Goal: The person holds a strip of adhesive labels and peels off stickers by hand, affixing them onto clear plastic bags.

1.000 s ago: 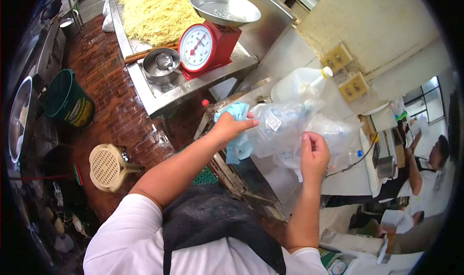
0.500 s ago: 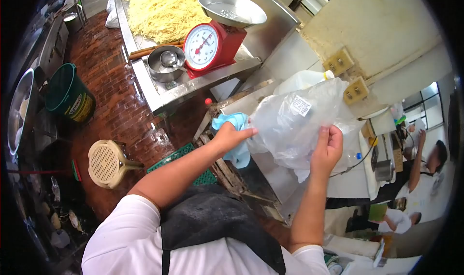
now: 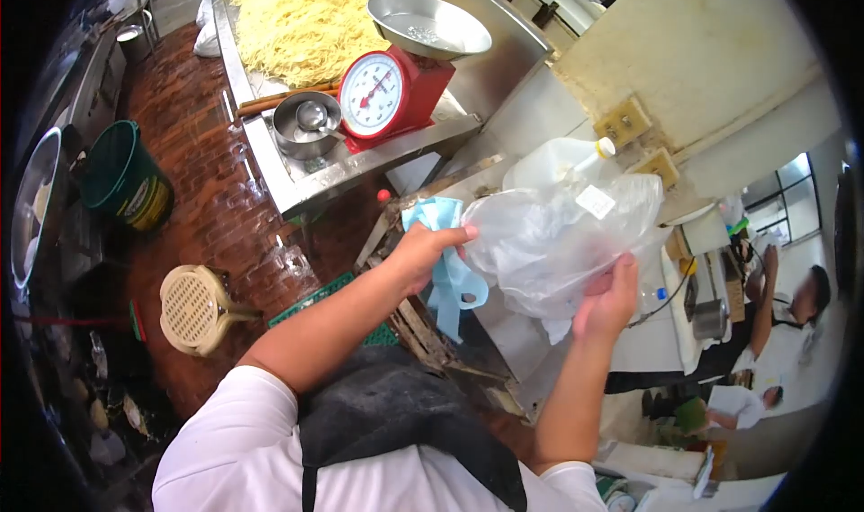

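A clear plastic bag (image 3: 549,256) with a white label is stretched between my two hands, its film wrinkled and puffed out. My left hand (image 3: 421,253) is closed, pinching the bag's left edge. The same hand also has a light blue piece of thin material (image 3: 447,287) in its grip, hanging down with a hole or loop near its lower end; whether it is a bag or cloth I cannot tell. On the other side, my right hand (image 3: 605,303) is closed on the bag's right edge, thumb up and some fingers behind the film.
A red dial scale (image 3: 409,89) and a steel pot (image 3: 306,125) with a ladle stand on a metal table (image 3: 360,170) beside piled yellow noodles (image 3: 306,26). Behind the bag is a white jug (image 3: 549,166). A stool (image 3: 193,309) and green bucket (image 3: 126,179) stand left; two people are right.
The plastic bag has dropped slightly and spread, showing more of the jug behind it. My right hand has moved lower. The light blue material hangs longer from my left hand.
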A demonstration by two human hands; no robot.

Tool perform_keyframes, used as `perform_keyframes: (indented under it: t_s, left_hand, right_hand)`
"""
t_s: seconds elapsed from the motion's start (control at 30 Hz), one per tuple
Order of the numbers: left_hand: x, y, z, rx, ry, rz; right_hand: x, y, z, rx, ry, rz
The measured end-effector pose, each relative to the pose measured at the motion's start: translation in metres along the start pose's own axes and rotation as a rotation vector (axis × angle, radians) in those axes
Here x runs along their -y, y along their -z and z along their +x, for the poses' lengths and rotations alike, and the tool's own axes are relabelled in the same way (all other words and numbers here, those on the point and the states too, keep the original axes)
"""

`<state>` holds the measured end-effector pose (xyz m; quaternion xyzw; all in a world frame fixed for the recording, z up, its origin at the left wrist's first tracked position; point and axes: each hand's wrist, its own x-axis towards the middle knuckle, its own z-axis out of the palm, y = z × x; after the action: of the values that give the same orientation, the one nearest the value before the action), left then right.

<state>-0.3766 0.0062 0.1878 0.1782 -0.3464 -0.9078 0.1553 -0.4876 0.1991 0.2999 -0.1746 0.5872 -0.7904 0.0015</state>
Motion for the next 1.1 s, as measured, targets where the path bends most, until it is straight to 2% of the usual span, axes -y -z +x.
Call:
perform_keyframes:
  t_s: [0.07, 0.17, 0.27, 0.37, 0.47, 0.5, 0.57, 0.73, 0.83, 0.93, 0.97, 1.1]
  left_hand:
    - [-0.006, -0.006, -0.002, 0.003, -0.067, -0.007]
    - [-0.020, -0.028, -0.008, 0.024, -0.140, -0.057]
    - [-0.041, -0.062, -0.020, 0.108, -0.179, -0.084]
    - [-0.054, -0.105, -0.041, 0.237, -0.197, -0.064]
    - [-0.038, -0.149, -0.054, 0.368, -0.136, -0.089]
    - [-0.029, -0.161, -0.056, 0.405, -0.102, -0.090]
    - [-0.009, -0.179, -0.056, 0.450, -0.078, -0.087]
    - [0.055, -0.192, -0.033, 0.390, -0.082, -0.039]
    - [0.045, -0.182, -0.029, 0.618, 0.167, -0.136]
    - [0.025, -0.188, -0.023, 0.810, 0.179, -0.300]
    - [0.026, -0.192, -0.017, 0.814, 0.178, -0.287]
    - [0.027, -0.211, -0.009, 0.526, 0.074, -0.152]
  right_hand:
    - [-0.007, 0.010, -0.004, 0.093, -0.025, -0.062]
    - [0.011, -0.001, 0.009, 0.125, 0.092, -0.100]
    - [0.047, 0.006, 0.036, 0.106, 0.186, 0.035]
    - [0.100, 0.013, 0.045, 0.165, 0.345, 0.027]
    - [0.144, 0.061, 0.040, 0.691, 0.132, 0.403]
    - [0.147, 0.074, 0.037, 0.795, 0.074, 0.461]
    - [0.133, 0.090, 0.033, 0.833, 0.030, 0.487]
    - [0.104, 0.139, 0.021, 0.612, -0.012, 0.313]
    - [0.103, 0.155, 0.045, 0.519, -0.033, 0.244]
    - [0.094, 0.163, 0.080, 0.469, -0.074, 0.187]
    - [0.090, 0.164, 0.092, 0.459, -0.095, 0.176]
    - [0.071, 0.163, 0.132, 0.442, -0.193, 0.140]
